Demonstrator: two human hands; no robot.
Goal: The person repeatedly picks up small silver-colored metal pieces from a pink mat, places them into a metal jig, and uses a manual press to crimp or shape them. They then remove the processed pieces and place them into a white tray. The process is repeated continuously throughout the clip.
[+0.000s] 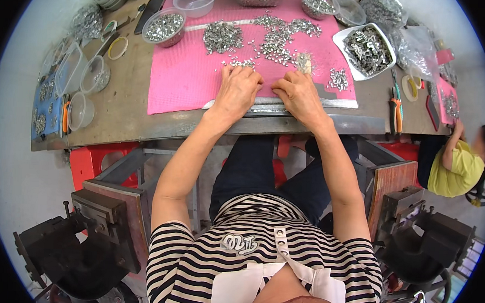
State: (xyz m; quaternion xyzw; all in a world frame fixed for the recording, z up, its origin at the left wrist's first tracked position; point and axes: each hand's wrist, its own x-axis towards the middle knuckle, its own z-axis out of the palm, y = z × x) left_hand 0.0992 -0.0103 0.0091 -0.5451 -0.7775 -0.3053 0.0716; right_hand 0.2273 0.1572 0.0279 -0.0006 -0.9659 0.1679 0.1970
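Note:
My left hand rests low over the pink mat, its fingers curled and thumb pressed in. My right hand is close beside it, fingers likewise bent together in a pinch. Whatever the fingertips hold is too small or hidden to make out. Between and below the hands runs a flat metal strip along the mat's front edge. Just past my left fingers lie a few loose small metal parts. A flat perforated brass-coloured piece lies just past my right fingers, with a small pile of metal parts to the right.
Larger piles of metal parts spread across the mat's far side. A round tub stands left, a white square tray right. Orange-handled pliers lie near the right edge. A co-worker in a yellow shirt sits at far right.

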